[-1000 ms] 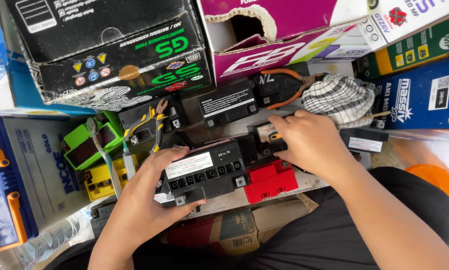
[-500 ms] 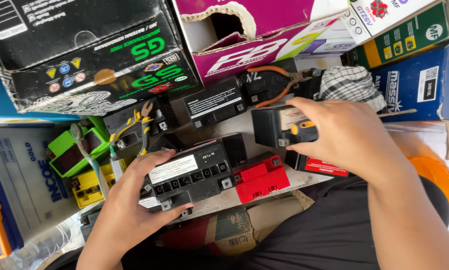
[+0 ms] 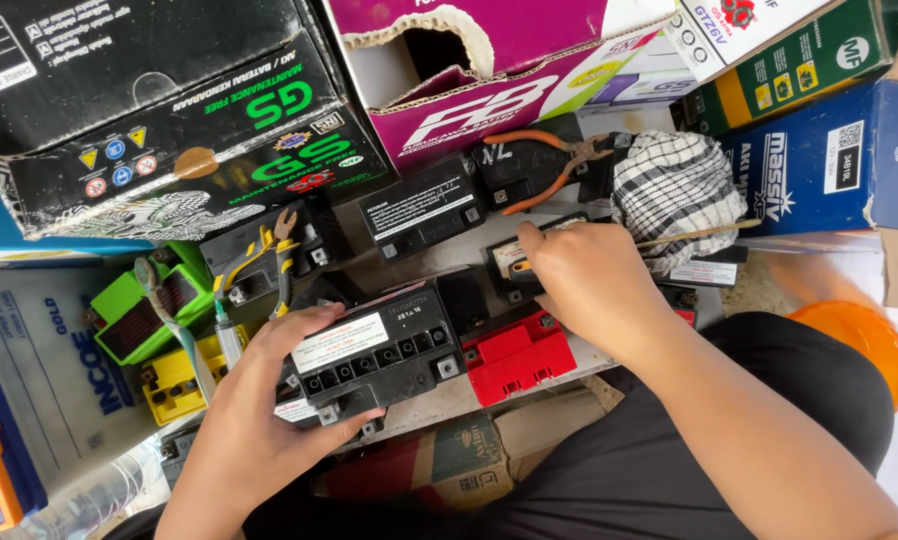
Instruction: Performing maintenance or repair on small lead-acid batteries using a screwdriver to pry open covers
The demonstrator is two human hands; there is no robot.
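A black battery [image 3: 377, 352] with a white label and a row of square caps sits near the middle of the bench, tilted a little. The left hand [image 3: 259, 410] is clamped on its near-left corner, thumb over the top edge and fingers curled under the near side. Just right of it lies a red battery [image 3: 517, 352], touching or almost touching its side. Beyond the red one, the right hand [image 3: 594, 280] closes over a small black battery [image 3: 509, 258] with an orange patch, fingers wrapped around its top. Farther off stand another black battery [image 3: 424, 208], orange-handled pliers [image 3: 544, 160] and a checked cloth [image 3: 674, 190]. To the left are yellow-handled pliers [image 3: 259, 255], a green battery [image 3: 134, 315] and a yellow battery [image 3: 174, 380]. Cardboard boxes [image 3: 219, 110] line the far side.
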